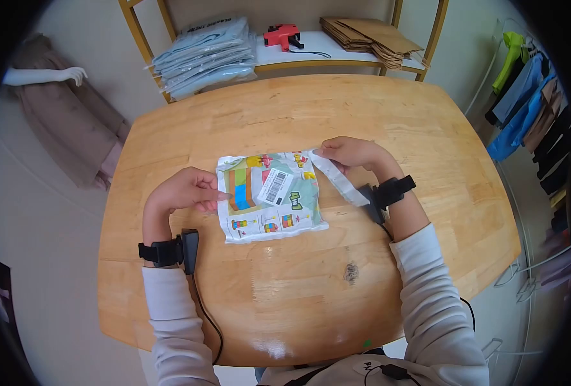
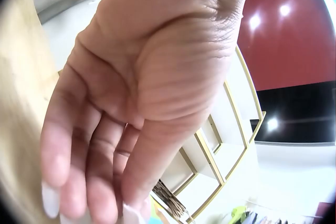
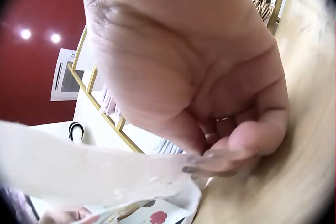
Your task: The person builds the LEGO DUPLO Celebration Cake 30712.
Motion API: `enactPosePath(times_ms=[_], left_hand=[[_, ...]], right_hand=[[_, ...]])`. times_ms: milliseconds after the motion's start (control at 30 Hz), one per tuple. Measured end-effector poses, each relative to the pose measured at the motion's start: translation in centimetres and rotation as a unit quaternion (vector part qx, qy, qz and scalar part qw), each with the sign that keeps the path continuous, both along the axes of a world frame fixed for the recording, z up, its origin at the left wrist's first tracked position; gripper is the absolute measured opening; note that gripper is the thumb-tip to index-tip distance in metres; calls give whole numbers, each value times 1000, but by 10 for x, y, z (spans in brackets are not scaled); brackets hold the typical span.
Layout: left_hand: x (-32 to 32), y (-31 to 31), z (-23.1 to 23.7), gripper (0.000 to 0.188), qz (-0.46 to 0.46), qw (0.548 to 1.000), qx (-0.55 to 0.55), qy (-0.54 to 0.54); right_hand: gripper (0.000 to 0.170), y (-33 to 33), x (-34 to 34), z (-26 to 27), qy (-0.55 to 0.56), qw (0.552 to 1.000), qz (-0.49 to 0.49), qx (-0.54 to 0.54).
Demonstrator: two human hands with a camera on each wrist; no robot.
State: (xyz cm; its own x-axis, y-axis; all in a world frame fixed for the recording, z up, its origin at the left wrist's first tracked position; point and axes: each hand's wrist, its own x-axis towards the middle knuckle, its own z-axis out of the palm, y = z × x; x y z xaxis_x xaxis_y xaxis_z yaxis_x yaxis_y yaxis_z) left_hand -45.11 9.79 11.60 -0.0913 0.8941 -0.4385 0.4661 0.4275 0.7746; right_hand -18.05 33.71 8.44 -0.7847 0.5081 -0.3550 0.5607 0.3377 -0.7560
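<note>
A colourful printed packet (image 1: 244, 222) with a white barcode label (image 1: 275, 186) and pictures of building blocks is held just over the middle of the wooden table. My left hand (image 1: 189, 190) pinches its left edge between thumb and fingers. At the packet's upper right corner, my right hand (image 1: 355, 154) pinches a white strip (image 1: 338, 182), which hangs down along the right side toward the wrist camera. In the right wrist view the strip (image 3: 94, 169) stretches from the fingertips across the lower left. The packet's contents are hidden.
Behind the wooden table (image 1: 337, 283), a shelf holds a stack of bagged clothes (image 1: 205, 55), a red label gun (image 1: 283, 37) and brown paper bags (image 1: 372, 38). Clothes on hangers (image 1: 523, 96) are at the right, a mannequin in a skirt (image 1: 60, 109) at the left.
</note>
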Motion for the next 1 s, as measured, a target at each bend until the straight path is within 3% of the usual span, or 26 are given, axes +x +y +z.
enactPosePath(times_ms=[333,700,767,1000], left_hand=[[4,-5,0,27,-2,1000,12,4],[6,-2,0,33,8,1000,17,21],[10,-1,0,35,46,998,-1,33],[12,0,-2,39,27,999,5,37]], right_hand=[[33,-3,7,-1,10,999,18,-48],[35,4,5,-4,2,999,29,-37],[37,3,6,-5,7,999,30,-35],[37,-2,7,2,-10,999,32,-13]])
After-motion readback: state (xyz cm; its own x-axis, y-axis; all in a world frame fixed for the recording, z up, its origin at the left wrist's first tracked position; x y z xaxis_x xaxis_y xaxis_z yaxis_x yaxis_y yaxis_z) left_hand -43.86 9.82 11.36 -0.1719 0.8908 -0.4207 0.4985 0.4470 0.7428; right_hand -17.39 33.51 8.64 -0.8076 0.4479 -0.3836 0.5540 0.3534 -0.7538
